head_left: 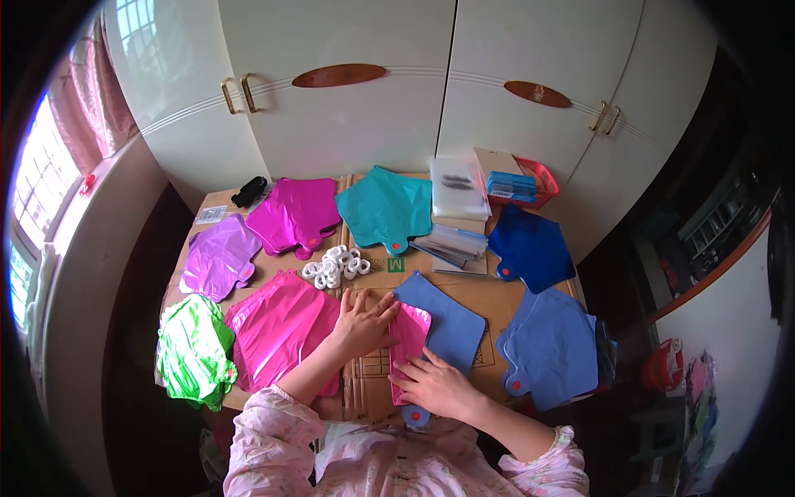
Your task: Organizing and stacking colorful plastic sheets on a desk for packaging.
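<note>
A folded strip of pink foil balloon (pixel 410 331) lies on a flat blue star-shaped foil balloon (pixel 454 321) in front of me. My left hand (pixel 362 323) rests at the strip's upper left edge, fingers stretched out and apart. Across the strip's lower part, my right hand (pixel 437 386) lies with its fingers spread. Below it the blue balloon's tail with a red dot (pixel 416 416) sticks out. Beside my left forearm is a pile of pink foil balloons (pixel 277 319), partly covered by that arm.
Around the cardboard (pixel 364 381) lie green (pixel 195 348), lilac (pixel 217 258), magenta (pixel 294 214), teal (pixel 385 207), dark blue (pixel 534 248) and blue (pixel 553 348) foil balloons. White rings (pixel 334 267), clear packets (pixel 454 242) and a red basket (pixel 546 189) stand toward the cabinet (pixel 348 124).
</note>
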Tool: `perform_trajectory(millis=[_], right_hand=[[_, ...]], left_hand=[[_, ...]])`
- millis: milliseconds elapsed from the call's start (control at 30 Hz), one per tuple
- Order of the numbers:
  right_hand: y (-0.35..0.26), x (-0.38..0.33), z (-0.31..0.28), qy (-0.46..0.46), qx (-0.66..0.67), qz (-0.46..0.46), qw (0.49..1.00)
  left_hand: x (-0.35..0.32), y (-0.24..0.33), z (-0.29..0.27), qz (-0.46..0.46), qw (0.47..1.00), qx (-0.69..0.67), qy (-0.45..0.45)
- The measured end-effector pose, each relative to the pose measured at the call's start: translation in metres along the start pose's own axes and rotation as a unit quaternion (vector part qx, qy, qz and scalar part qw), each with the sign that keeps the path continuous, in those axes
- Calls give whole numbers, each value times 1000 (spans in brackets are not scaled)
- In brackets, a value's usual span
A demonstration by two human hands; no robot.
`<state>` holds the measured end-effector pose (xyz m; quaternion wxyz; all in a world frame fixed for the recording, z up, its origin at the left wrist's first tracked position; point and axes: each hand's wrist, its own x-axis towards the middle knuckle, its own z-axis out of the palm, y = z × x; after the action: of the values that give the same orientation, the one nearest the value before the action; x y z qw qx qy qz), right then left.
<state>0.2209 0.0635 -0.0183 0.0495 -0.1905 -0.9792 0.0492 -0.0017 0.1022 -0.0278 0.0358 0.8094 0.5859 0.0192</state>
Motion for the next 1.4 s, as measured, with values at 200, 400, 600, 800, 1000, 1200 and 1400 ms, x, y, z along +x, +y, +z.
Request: perform_trajectory(millis=[200, 400, 600, 800, 1000, 1200, 1400], right_hand=[[-5, -4, -14, 18, -18, -4, 1000], [-9, -14, -9, -38, 17, -29, 999], [-16, -23, -7, -22, 19, -37, 999], [-18, -25, -4, -10, 22, -38, 999], [-17, -28, -1, -12, 50, -30, 998], [-14, -29, 0, -5, 61, -38, 997], [3, -28, -3, 16, 160, -51, 986]], left_hand=[[-2, 1, -7, 19, 1000, 3, -14], [-1, 1, -10, 17, 999, 6, -34], [-2, 4, -14, 12, 999, 7, -43], [-4, 8, -21, 13, 999, 14, -30], [-13, 25, 10, 130, 976, 126, 119], [-10, 19, -2, 177, 979, 29, 96], [-9, 15, -4, 190, 977, 76, 58]])
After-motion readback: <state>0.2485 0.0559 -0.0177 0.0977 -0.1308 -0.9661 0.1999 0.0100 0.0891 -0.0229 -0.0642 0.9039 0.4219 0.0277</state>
